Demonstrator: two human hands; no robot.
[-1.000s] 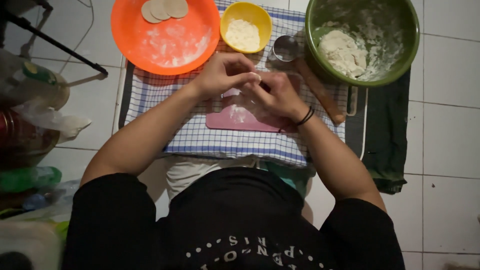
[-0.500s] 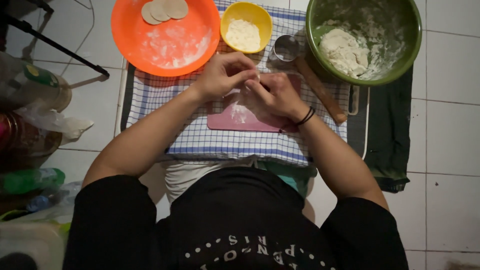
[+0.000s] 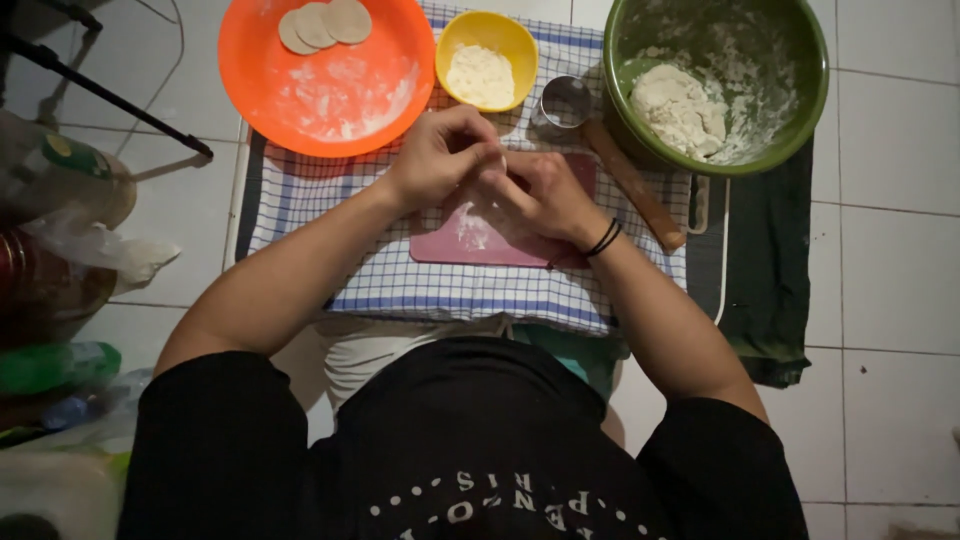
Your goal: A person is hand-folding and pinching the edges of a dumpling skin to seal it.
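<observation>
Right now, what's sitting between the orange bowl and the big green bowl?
In the head view, a small yellow bowl of flour and a metal cup sit between the orange bowl and the green bowl.

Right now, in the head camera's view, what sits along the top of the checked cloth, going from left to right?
Orange bowl with three dough rounds → small yellow bowl of flour → metal cup → big green bowl with a dough lump.

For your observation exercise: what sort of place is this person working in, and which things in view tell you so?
Probably a home kitchen floor used for dough work. A checked cloth lies over white floor tiles, a green bowl holds floury dough, and an orange bowl holds flat dough rounds.
</observation>
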